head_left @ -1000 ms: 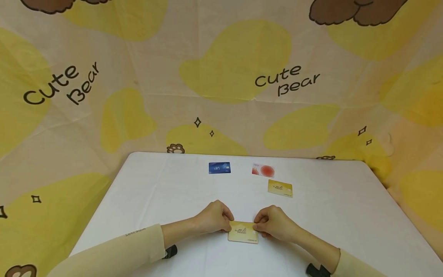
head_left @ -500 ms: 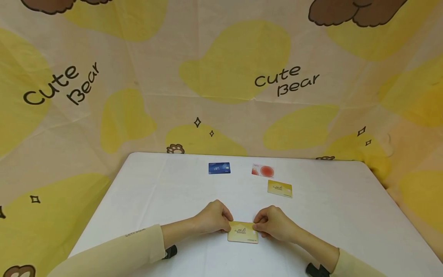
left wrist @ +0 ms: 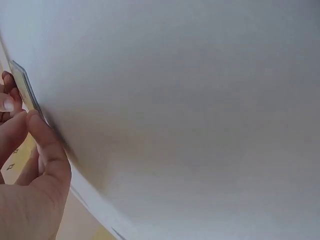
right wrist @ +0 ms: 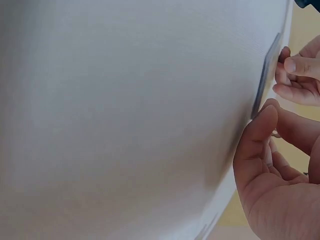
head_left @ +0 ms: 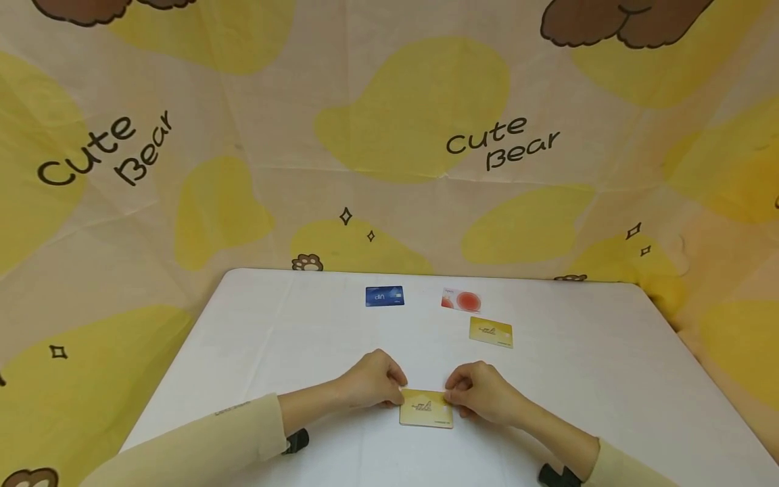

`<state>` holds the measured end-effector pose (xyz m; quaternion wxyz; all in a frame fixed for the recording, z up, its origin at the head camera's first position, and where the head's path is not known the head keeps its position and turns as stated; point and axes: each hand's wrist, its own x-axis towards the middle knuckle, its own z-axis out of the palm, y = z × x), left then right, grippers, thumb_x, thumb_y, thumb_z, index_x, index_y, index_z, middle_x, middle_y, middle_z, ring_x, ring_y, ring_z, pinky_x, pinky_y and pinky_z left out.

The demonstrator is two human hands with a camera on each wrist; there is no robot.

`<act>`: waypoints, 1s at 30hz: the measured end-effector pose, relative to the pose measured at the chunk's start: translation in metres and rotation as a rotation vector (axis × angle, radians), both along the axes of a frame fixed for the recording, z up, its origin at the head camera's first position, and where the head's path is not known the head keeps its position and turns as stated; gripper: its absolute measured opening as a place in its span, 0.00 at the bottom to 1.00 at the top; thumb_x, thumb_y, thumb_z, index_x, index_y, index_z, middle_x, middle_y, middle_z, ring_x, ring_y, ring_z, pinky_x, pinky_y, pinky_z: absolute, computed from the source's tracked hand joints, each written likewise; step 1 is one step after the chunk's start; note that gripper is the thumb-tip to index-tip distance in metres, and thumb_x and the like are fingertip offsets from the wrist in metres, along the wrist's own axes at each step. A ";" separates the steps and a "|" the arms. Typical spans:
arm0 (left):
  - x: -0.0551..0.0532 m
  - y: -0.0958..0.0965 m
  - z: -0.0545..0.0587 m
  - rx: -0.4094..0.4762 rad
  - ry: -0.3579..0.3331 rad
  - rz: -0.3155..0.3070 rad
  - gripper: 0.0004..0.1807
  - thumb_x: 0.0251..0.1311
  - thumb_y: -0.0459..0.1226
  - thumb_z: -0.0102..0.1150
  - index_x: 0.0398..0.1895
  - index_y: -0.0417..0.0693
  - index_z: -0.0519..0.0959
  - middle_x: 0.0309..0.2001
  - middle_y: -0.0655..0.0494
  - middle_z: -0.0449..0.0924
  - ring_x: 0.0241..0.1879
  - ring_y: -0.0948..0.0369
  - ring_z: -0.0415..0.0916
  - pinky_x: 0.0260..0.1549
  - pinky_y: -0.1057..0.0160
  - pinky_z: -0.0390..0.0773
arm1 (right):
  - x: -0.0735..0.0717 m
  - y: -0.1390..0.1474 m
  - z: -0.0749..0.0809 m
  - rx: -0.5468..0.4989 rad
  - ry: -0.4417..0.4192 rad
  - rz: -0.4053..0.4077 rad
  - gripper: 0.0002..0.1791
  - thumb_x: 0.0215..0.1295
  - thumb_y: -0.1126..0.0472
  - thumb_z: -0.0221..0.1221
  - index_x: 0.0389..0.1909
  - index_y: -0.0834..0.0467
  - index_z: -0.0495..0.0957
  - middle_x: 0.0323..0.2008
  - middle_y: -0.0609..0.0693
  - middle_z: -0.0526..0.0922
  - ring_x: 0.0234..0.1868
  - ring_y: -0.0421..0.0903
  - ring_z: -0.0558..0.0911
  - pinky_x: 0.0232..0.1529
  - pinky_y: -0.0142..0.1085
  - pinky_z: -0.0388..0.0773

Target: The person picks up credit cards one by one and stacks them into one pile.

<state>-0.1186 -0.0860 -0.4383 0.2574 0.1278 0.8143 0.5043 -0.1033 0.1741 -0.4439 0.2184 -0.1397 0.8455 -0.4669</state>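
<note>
From my station: left hand and right hand each pinch a side of the yellow card between them; matching card beyond right hand.

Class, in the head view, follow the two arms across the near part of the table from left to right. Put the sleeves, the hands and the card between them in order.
Left sleeve → left hand → yellow card → right hand → right sleeve.
</note>
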 end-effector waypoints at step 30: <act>-0.045 0.006 0.043 0.028 0.293 0.021 0.15 0.57 0.33 0.75 0.49 0.43 0.87 0.34 0.60 0.82 0.32 0.59 0.73 0.28 0.65 0.73 | -0.017 0.047 0.033 0.052 0.207 -0.198 0.16 0.65 0.61 0.71 0.48 0.66 0.83 0.36 0.50 0.84 0.34 0.48 0.83 0.32 0.34 0.80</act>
